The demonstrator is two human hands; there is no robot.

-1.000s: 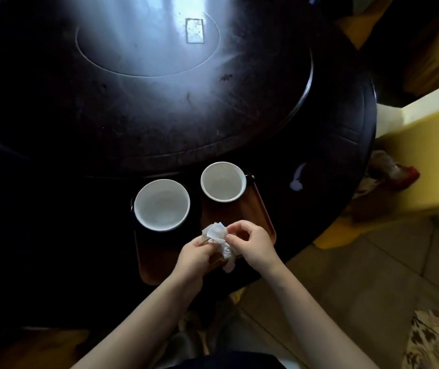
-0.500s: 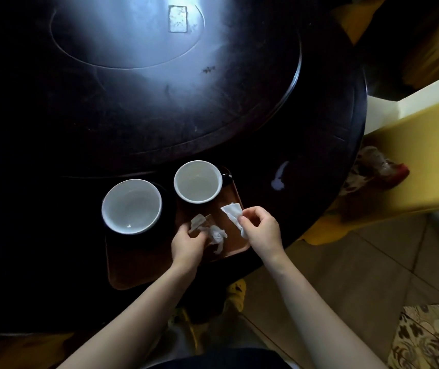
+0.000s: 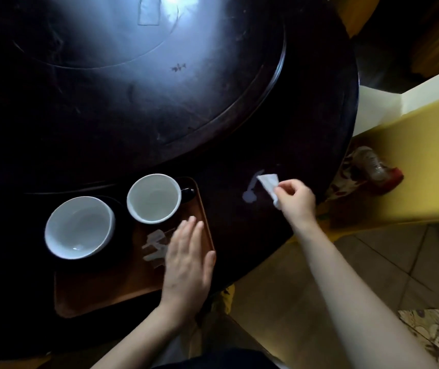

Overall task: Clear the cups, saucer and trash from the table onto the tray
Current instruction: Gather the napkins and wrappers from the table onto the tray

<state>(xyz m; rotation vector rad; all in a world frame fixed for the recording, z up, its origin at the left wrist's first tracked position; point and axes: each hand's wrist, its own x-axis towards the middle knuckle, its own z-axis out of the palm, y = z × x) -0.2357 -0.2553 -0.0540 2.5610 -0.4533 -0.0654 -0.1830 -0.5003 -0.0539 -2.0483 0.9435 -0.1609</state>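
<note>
While both cups and torn scraps sit on the tray, left hand lies flat and open there; right hand pinches tissue beside pale smear right of tray—likely wiping, tissue traying next.

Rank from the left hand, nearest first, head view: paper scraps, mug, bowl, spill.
From the left hand:
1. Paper scraps: on the tray, right at its fingers.
2. Mug: on the tray's far end, just past the fingertips.
3. Bowl: off to the left. The spill, on the table to the right by the right hand, is too close to call against it.
</note>
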